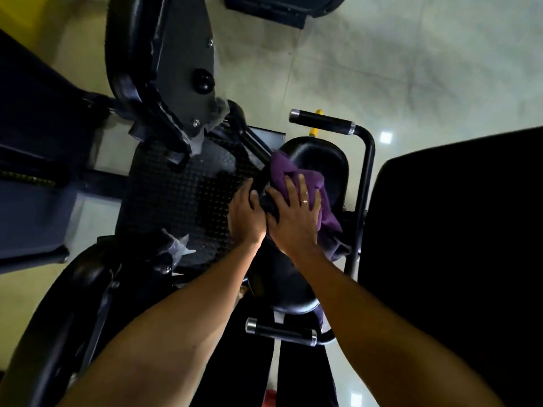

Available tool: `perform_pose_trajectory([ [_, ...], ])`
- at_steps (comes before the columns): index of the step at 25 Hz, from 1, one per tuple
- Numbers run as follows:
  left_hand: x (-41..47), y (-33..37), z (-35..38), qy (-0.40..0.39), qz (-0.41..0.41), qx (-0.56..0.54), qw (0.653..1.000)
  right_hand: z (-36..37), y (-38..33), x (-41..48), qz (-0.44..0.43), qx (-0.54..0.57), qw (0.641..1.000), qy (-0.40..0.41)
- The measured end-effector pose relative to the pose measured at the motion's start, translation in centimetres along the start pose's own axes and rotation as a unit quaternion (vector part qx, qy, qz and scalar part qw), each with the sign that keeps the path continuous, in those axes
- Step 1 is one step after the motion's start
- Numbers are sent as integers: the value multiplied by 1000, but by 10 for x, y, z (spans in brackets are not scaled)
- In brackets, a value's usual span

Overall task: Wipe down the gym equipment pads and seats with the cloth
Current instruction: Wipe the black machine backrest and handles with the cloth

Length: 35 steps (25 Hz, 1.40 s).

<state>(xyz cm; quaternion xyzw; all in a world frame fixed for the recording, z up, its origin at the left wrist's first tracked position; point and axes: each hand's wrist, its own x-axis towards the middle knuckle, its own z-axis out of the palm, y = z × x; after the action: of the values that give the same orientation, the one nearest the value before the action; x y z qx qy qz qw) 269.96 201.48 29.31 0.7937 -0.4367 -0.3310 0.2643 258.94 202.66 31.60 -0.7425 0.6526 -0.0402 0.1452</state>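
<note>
Right hand [293, 221] pressing crumpled purple cloth [289, 168], glossy black seat [323, 165]

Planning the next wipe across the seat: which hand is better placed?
Right. The right hand lies flat on the purple cloth on the seat; the left hand grips the seat's edge and holds no cloth.

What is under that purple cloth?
The black seat pad lies under the purple cloth, its bare part showing beyond. The right hand presses flat on top. The pad's surface directly beneath is covered, so its state cannot be seen.
</note>
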Motion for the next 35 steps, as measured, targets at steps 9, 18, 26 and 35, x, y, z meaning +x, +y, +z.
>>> perform_pose_trajectory([
  [9,1,2,5,63,10,18,998,-24,41,36,86,34,996,-6],
  [18,3,-2,10,83,17,44,995,-30,13,122,-102,-56,989,-88],
  [26,-2,8,5,91,-28,39,995,-34,-5,105,-185,-85,972,-121],
  [35,-4,16,1,76,-33,31,996,-23,-2,66,-112,-31,990,-77],
])
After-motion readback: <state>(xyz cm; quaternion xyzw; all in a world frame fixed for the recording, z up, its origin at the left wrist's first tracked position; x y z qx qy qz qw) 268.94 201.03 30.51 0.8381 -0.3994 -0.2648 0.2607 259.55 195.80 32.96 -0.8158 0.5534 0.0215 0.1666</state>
